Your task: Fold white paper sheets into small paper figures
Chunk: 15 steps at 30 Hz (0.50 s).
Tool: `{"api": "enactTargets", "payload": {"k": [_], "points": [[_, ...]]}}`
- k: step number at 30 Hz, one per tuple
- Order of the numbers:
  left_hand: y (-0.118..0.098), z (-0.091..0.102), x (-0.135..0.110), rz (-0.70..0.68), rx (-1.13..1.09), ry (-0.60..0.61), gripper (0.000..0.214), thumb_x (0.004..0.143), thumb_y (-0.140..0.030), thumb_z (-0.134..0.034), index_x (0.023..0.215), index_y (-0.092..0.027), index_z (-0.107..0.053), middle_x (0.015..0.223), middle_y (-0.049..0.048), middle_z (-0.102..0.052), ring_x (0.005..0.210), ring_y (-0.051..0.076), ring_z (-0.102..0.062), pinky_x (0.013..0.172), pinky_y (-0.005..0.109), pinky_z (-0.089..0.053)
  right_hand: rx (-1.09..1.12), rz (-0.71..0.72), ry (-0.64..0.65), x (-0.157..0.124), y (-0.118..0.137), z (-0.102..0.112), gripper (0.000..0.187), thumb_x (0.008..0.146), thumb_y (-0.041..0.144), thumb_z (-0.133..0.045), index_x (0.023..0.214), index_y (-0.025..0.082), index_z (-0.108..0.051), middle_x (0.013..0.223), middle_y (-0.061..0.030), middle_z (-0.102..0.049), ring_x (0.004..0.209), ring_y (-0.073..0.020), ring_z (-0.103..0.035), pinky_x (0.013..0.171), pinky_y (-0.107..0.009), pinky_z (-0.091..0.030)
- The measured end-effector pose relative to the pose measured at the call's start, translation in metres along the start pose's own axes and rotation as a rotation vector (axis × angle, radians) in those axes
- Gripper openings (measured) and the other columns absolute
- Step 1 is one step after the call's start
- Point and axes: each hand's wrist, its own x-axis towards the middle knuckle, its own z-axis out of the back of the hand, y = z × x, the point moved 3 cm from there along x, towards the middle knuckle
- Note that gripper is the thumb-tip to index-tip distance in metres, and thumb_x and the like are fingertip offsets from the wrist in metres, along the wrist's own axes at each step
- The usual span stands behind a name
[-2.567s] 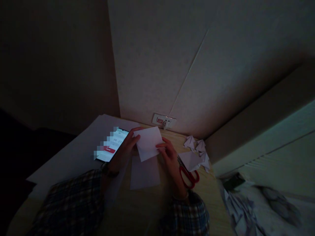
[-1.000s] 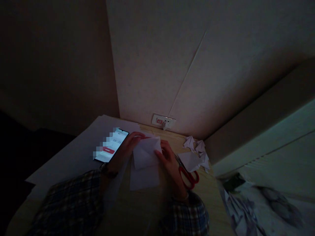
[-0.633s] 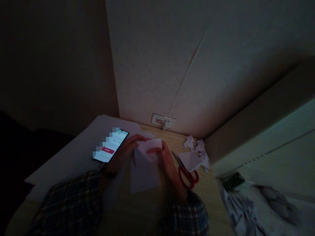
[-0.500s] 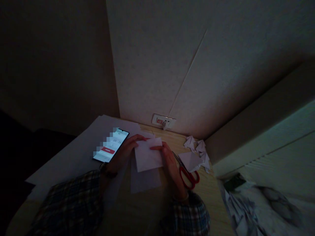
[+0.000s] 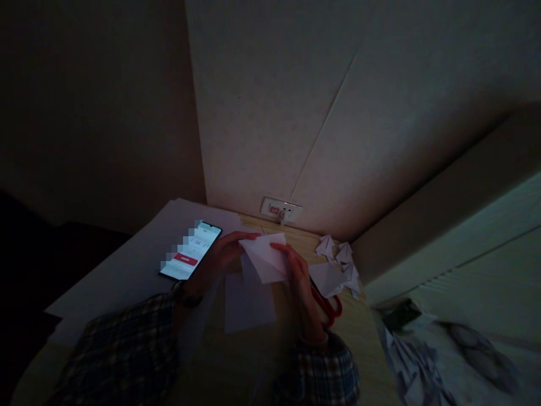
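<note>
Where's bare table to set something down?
Bare wood shows right of the right sleeve, below the scissors, and dimly between it and the left sleeve. Crowded: back right, with folded papers; left, the phone on large sheets; middle, where the left hand and right hand hold paper by a small sheet.

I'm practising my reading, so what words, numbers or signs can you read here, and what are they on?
"06 27": on the phone screen; anything just before it is unclear.
Red button on that screen: label too small to read.
Screen's other lines: too faint or blurred.
Red switch on the wall socket: any mark is too small.
Held paper: no writing visible.
</note>
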Motion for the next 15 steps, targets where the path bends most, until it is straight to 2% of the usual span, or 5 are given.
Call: {"api": "enactTargets", "payload": {"k": [3, 6, 10, 12, 15], "points": [[-0.003, 0.001, 0.003, -0.002, 0.118, -0.078, 0.029, 0.075, -0.046, -0.074, 0.089, -0.021, -0.078, 0.110, 0.0086, -0.080, 0.107, 0.030, -0.070, 0.095, 0.039, -0.054, 0.045, -0.047, -0.022, 0.001, 0.003, 0.000, 0.033, 0.100, 0.036, -0.047, 0.117, 0.025, -0.074, 0.128, -0.0061, -0.068, 0.126, -0.0264, -0.058, 0.116, -0.045, -0.039], [-0.004, 0.003, 0.005, 0.003, 0.160, -0.158, 0.033, 0.070, -0.051, -0.077, 0.080, -0.019, -0.077, 0.096, 0.0092, -0.081, 0.095, 0.030, -0.072, 0.088, 0.039, -0.056, 0.132, -0.111, -0.079, 0.004, 0.002, -0.001, 0.031, 0.095, 0.039, -0.054, 0.111, 0.024, -0.076, 0.125, -0.0076, -0.070, 0.125, -0.0285, -0.059, 0.119, -0.047, -0.035], [-0.003, 0.003, 0.003, -0.042, 0.069, -0.196, 0.031, 0.071, -0.050, -0.078, 0.074, -0.019, -0.073, 0.114, 0.0117, -0.078, 0.104, 0.030, -0.070, 0.090, 0.039, -0.055, 0.397, -0.099, -0.117, 0.008, 0.001, -0.002, 0.028, 0.085, 0.035, -0.069, 0.110, 0.025, -0.076, 0.129, -0.0081, -0.069, 0.131, -0.0307, -0.057, 0.122, -0.050, -0.033], [0.000, 0.002, 0.002, -0.050, -0.005, -0.190, 0.029, 0.073, -0.048, -0.077, 0.075, -0.019, -0.071, 0.117, 0.0112, -0.077, 0.103, 0.028, -0.070, 0.089, 0.037, -0.055, 0.414, -0.060, -0.078, 0.010, 0.000, -0.004, 0.032, 0.087, 0.040, -0.067, 0.114, 0.025, -0.075, 0.132, -0.0078, -0.068, 0.133, -0.0299, -0.056, 0.122, -0.050, -0.033], [0.005, 0.002, 0.002, -0.011, -0.040, -0.238, 0.028, 0.074, -0.047, -0.075, 0.076, -0.020, -0.067, 0.089, 0.0052, -0.076, 0.084, 0.023, -0.069, 0.077, 0.032, -0.053, 0.364, -0.024, 0.002, 0.010, -0.003, -0.009, 0.042, 0.096, 0.052, -0.052, 0.122, 0.026, -0.072, 0.131, -0.0077, -0.069, 0.129, -0.0283, -0.059, 0.117, -0.050, -0.041]]}}
